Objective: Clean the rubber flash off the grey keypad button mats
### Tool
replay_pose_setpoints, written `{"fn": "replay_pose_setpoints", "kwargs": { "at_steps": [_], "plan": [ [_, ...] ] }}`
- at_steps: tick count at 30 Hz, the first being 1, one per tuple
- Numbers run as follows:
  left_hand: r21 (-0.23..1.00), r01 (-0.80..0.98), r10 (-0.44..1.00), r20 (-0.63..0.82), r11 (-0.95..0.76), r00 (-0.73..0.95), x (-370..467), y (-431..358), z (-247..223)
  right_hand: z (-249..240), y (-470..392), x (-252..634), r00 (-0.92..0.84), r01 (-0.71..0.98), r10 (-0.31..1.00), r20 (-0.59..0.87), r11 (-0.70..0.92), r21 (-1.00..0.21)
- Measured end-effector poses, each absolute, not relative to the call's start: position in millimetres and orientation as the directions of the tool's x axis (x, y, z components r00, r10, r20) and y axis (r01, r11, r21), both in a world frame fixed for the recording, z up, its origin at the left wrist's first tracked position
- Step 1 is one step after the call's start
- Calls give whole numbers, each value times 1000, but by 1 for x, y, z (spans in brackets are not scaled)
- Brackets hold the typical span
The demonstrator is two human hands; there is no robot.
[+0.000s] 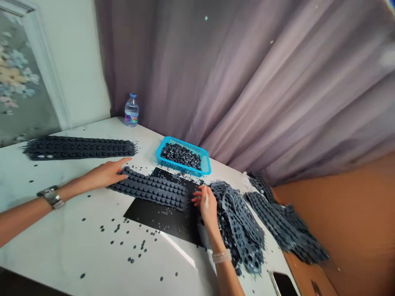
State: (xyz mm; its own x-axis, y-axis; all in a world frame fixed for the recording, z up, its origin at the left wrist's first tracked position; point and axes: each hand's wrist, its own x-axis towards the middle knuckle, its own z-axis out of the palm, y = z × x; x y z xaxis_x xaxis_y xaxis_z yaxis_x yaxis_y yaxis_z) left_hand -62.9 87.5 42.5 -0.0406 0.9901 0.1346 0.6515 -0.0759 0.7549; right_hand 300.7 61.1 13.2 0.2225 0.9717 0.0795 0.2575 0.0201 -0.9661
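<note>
Across your white table (46, 230) lies a dark mat (185, 226). At its 3 o'clock is a heap of perforated sheets (243, 222). Your studded strip (154, 189) spans the mat, its 10 o'clock end past the edge and pinched narrowly by your left hand (105, 174). At 1 o'clock from the strip stands a blue basket (206, 162). Your right hand (208, 205), fingers loosely bent, is just beside the strip's 3 o'clock end; whether it holds anything cannot be told. Dark discs (82, 276) dot the table toward 7 o'clock.

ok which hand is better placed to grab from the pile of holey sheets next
Probably the right hand: it is right beside the perforated sheets and seems to hold nothing. The left hand is farther off, at the studded strip's left end.
</note>
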Motion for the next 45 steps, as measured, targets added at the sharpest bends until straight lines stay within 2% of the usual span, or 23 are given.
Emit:
{"fn": "replay_pose_setpoints", "kwargs": {
  "at_steps": [3,5,7,9,13,16,19,21,27,31,35,39,45],
  "plan": [
    [645,758,981,192,-103,-29,-49,85,38,18,55,320,230,260,970,82,20,-965],
    [456,852,954,261,-257,148,-20,77,35,24,50,328,234,310,966,113,36,-950],
    [368,803,879,289,-469,380,19,66,30,28,46,329,262,380,952,159,49,-924],
    [382,741,832,292,-553,471,59,55,20,29,44,327,283,437,941,188,48,-898],
    [410,659,776,336,-630,533,111,46,-7,28,46,322,248,455,952,182,52,-889],
    [471,611,770,339,-637,541,121,44,-22,27,49,320,131,519,974,183,90,-850],
    [512,567,760,354,-645,545,121,39,-31,23,50,316,4,660,981,196,145,-737],
    [487,560,739,366,-670,566,119,33,-34,18,49,312,-57,709,973,222,196,-677],
    [398,631,746,352,-665,565,119,24,-35,-3,40,309,-203,707,891,406,420,-569],
    [285,691,743,348,-664,571,118,23,-29,-8,35,310,-324,744,788,523,554,-374],
    [191,722,731,366,-665,576,116,22,-24,-8,37,310,-418,762,717,558,611,-214],
    [169,721,721,372,-672,585,115,22,-21,-9,42,310,-454,760,693,560,629,-162],
    [170,714,716,367,-679,594,114,23,-20,-10,43,313,-472,757,692,546,635,-151]
  ]
}}
